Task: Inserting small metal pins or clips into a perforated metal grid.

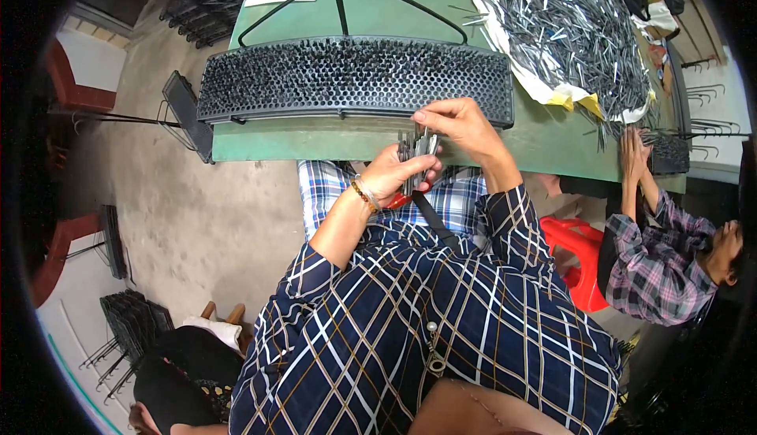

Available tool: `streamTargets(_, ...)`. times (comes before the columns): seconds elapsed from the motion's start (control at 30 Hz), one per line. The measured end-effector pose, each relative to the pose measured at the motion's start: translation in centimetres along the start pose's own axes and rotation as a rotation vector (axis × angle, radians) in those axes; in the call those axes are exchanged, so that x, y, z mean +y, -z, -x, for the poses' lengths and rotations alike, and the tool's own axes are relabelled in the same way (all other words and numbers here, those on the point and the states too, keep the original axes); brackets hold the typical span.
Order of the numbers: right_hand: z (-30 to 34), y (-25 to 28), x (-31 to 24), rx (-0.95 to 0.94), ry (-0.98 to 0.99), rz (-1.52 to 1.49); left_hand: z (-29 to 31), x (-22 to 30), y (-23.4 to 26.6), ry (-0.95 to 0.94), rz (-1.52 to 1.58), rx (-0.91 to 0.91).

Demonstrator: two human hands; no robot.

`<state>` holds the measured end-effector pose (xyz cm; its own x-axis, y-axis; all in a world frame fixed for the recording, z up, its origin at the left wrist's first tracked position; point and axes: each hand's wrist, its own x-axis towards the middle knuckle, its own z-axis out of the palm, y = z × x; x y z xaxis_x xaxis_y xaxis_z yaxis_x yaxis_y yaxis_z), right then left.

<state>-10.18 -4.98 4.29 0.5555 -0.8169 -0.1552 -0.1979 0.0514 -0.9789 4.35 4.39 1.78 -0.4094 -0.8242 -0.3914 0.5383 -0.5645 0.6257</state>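
Left hand (392,173) clenched round bundle of thin grey metal pins (415,148), held at green table (394,9) edge; lower ends hidden in fist. Right hand (461,124) pinches pin tops, fingertips obscured. Long black perforated rack (351,79) beyond.

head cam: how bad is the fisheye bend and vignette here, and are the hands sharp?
Head view: strong barrel bend, the green table edge and black perforated rack curve; black vignette at the corners; even daylight; left hand and right hand reasonably sharp, metal pins between them small, detail soft.

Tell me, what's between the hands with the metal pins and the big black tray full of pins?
Only a bare strip of green table, seen in the head view.
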Motion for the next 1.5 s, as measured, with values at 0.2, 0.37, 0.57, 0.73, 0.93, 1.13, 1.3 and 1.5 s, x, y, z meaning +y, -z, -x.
streamTargets(0.2, -0.6, 0.8, -0.4, 0.207, 0.007, -0.097, -1.1, -0.1, 0.7, 0.004, -0.057, 0.001)
streamTargets(0.37, -2.6, 2.0, -1.1, 0.359, 0.07, -0.044, -1.8, -0.2, 1.2, -0.009, 0.006, 0.054)
streamTargets(0.57, -4.1, 1.5, 0.3, 0.259, 0.017, -0.027, -3.1, -0.1, 2.6, -0.079, 0.0, 0.127)
streamTargets(0.73, -4.1, 1.5, 0.3, 0.278, 0.003, -0.011, -3.3, -0.1, 2.3, -0.102, -0.045, 0.186)
streamTargets(0.93, -3.7, 1.2, 0.4, 0.274, -0.011, -0.052, -3.5, -0.4, 1.8, -0.063, -0.044, 0.192)
streamTargets(1.13, -3.6, 1.1, 0.8, 0.381, 0.144, 0.116, -3.8, -0.5, 1.6, -0.087, -0.096, 0.212)
streamTargets(1.3, -3.2, 1.4, 0.4, 0.303, -0.013, 0.024, -3.1, -0.5, 2.3, -0.104, -0.136, 0.136)
streamTargets(1.5, -3.0, 1.8, 0.5, 0.189, -0.107, -0.03, -1.9, 0.5, 2.3, -0.128, -0.307, 0.0)
